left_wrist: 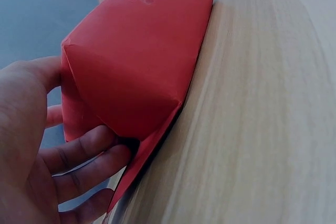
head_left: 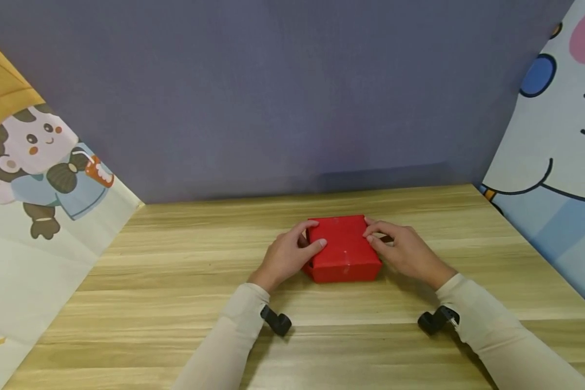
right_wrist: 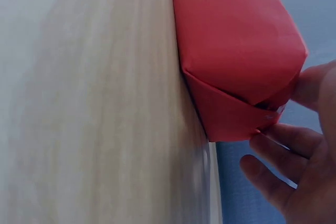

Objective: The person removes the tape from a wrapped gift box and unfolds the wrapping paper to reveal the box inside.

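A box wrapped in red paper (head_left: 343, 238) lies on the wooden table, with clear tape on its top and front. At its left end my left hand (head_left: 285, 252) grips it, thumb on the top face. The left wrist view shows that hand's fingers (left_wrist: 86, 148) against folded paper, beside a loose flap (left_wrist: 144, 156) that sticks out low along the table. My right hand (head_left: 407, 252) holds the right end, thumb and forefinger at the top edge. In the right wrist view that end's paper (right_wrist: 231, 111) is folded over, with a bit of tape near the fingers.
Wood-grain table (head_left: 175, 303) surrounds the box. Behind it rises a grey-purple panel (head_left: 292, 97). Printed cartoon sheets stand at the left (head_left: 44, 162) and right (head_left: 541, 141). A small black device (head_left: 275, 320) is worn on each wrist.
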`<state>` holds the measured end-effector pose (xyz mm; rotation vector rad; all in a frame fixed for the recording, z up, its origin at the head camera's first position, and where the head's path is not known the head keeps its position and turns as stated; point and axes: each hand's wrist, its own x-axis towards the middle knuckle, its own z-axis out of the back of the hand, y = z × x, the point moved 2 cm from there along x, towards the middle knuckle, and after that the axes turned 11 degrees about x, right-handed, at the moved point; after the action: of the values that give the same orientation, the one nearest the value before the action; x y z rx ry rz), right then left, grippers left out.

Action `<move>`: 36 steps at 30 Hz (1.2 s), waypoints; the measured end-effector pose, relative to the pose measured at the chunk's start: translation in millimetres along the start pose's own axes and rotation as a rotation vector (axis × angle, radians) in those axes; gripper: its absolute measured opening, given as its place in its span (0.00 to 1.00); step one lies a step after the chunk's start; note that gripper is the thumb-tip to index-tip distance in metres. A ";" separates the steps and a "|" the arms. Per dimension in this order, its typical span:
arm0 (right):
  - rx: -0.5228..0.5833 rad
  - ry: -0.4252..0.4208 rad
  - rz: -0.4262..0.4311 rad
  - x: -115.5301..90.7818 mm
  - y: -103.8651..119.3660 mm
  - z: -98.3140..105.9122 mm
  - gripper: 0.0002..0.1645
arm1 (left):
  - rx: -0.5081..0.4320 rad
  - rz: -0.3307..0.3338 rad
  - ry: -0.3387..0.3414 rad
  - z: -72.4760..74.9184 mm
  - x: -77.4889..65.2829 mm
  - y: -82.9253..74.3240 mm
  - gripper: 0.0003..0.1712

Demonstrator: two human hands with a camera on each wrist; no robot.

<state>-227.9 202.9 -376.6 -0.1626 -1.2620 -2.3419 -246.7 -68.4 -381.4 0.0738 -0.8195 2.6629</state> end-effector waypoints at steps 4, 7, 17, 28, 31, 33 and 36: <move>-0.014 0.024 -0.006 -0.3 0.0 -0.3 0.18 | -0.001 0.001 0.000 0.2 0.0 0.6 0.30; -0.014 0.029 -0.005 -0.2 0.8 -0.2 0.16 | 0.000 0.001 -0.001 0.6 -0.1 0.5 0.30; -0.006 -0.004 -0.002 0.7 2.2 -0.1 0.09 | 0.002 -0.002 0.001 -0.3 0.1 0.4 0.30; 0.031 -0.007 -0.013 1.7 6.6 -2.9 0.15 | -0.009 0.004 0.010 1.7 -1.9 -0.2 0.30; 0.022 -0.009 -0.037 1.6 6.2 -2.8 0.14 | -0.010 0.003 0.009 1.4 -1.3 -0.3 0.30; 0.025 -0.013 -0.045 1.6 6.0 -2.6 0.12 | -0.010 0.001 0.009 0.9 -1.0 -0.2 0.30; 0.041 -0.018 -0.038 1.2 5.8 -2.5 0.10 | -0.002 -0.002 0.004 0.4 -0.7 -0.2 0.30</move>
<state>-225.9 197.8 -373.2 -0.1479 -1.3322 -2.3499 -246.0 -68.6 -381.1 0.0687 -0.8201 2.6595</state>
